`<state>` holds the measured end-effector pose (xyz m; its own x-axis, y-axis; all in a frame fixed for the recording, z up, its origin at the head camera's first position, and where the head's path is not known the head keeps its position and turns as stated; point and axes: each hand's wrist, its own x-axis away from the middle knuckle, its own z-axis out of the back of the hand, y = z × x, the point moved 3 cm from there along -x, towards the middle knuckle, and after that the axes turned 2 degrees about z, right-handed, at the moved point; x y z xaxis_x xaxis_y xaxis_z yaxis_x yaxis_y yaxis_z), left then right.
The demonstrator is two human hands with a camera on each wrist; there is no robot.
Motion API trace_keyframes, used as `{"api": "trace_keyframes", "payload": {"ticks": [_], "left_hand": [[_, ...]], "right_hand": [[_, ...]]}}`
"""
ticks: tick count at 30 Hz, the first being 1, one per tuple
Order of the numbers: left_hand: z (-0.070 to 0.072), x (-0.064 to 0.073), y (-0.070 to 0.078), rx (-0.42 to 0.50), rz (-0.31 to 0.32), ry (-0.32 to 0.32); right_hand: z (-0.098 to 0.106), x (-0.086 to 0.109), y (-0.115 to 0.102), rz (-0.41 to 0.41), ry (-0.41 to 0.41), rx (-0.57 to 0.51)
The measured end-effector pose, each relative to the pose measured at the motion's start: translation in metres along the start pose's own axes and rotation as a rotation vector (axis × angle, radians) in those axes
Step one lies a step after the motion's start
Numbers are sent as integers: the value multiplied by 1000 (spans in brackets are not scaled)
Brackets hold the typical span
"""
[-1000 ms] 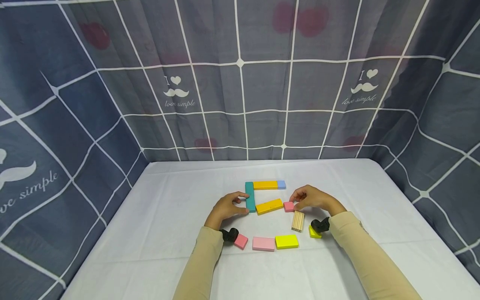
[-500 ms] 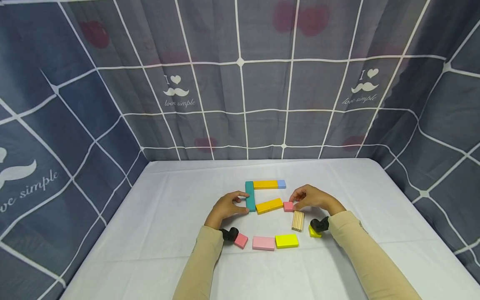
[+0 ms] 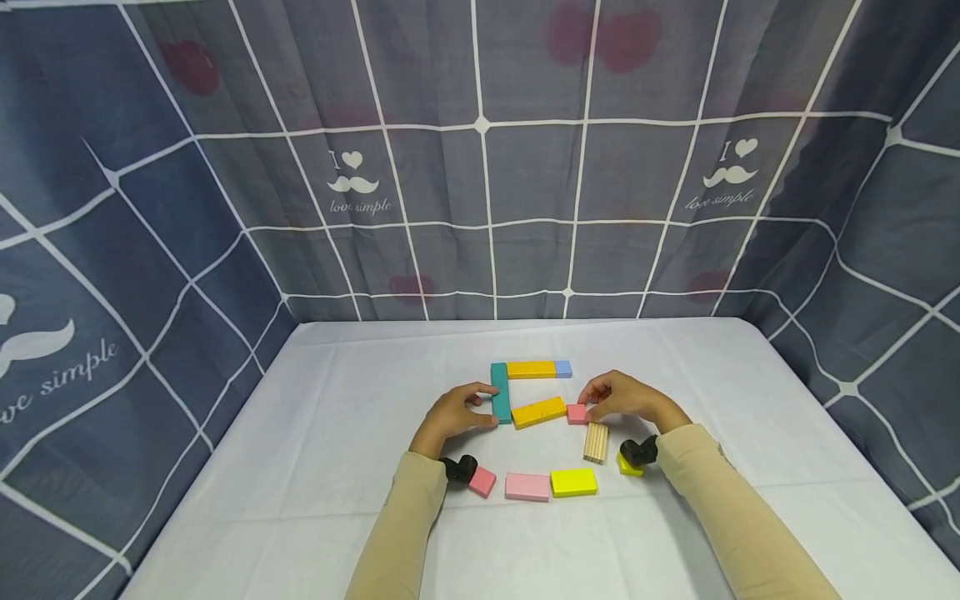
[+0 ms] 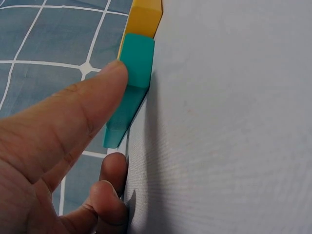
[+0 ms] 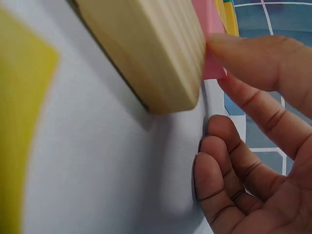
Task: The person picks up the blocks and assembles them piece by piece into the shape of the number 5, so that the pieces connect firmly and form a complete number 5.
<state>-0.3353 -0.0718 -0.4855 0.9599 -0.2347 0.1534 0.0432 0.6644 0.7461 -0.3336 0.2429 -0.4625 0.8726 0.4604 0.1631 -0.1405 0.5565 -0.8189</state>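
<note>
My left hand (image 3: 453,418) is beside the teal block (image 3: 500,404), index fingertip at its left side and thumb tip at its near left corner. In the left wrist view the thumb (image 4: 73,119) overlaps the teal block (image 4: 137,61). My right hand (image 3: 626,394) pinches a small pink block (image 3: 576,414) between thumb and index finger; its other fingers curl loosely close over the cloth. That block lies against the right end of a tilted orange block (image 3: 538,412). A striped wooden block (image 3: 596,442) stands just below the right thumb.
An orange block (image 3: 531,369) and a blue block (image 3: 563,369) run right from the teal block's far end. Nearer lie a red-pink block (image 3: 482,482), a light pink block (image 3: 527,487), a yellow block (image 3: 573,482) and another yellow block (image 3: 628,467), partly hidden by the right wrist camera.
</note>
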Motion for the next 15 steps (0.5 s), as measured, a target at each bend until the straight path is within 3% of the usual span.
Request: {"api": "trace_keyframes", "payload": {"ticks": [7,15], "left_hand": [[-1,1,1,-5,-2,-1],[-1,1,1,-16,1,3]], "right_hand": [[-1,9,-1,1,43,12],[-7,26,-8,-1,181,39]]}}
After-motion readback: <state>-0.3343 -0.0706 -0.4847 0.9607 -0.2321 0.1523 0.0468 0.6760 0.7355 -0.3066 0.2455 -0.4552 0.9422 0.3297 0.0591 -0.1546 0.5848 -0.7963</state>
